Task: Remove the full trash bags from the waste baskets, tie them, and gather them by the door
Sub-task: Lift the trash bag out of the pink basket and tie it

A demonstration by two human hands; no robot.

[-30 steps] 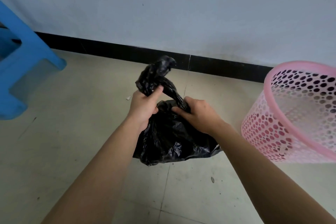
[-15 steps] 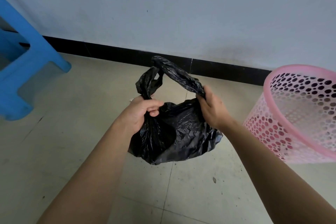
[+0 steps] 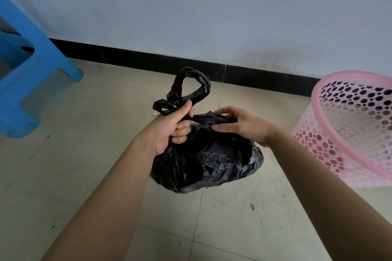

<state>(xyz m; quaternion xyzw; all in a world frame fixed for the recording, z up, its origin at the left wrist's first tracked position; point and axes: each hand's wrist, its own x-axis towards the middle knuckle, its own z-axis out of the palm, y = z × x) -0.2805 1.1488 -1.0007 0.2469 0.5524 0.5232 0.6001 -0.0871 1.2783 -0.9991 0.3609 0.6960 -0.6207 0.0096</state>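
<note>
Trash bag [image 3: 209, 163] — left hand [image 3: 169, 131] grips, right hand [image 3: 246, 126] pinches.

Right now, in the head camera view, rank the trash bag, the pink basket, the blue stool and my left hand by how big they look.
1. trash bag, pink basket, blue stool: alike; basket and stool are cropped, so unranked.
2. left hand, gripping the bag's neck: smallest.

Left hand [image 3: 169, 128] grips the looped neck of the black trash bag [image 3: 207, 163]; right hand [image 3: 241, 126] pinches its other strand.
</note>
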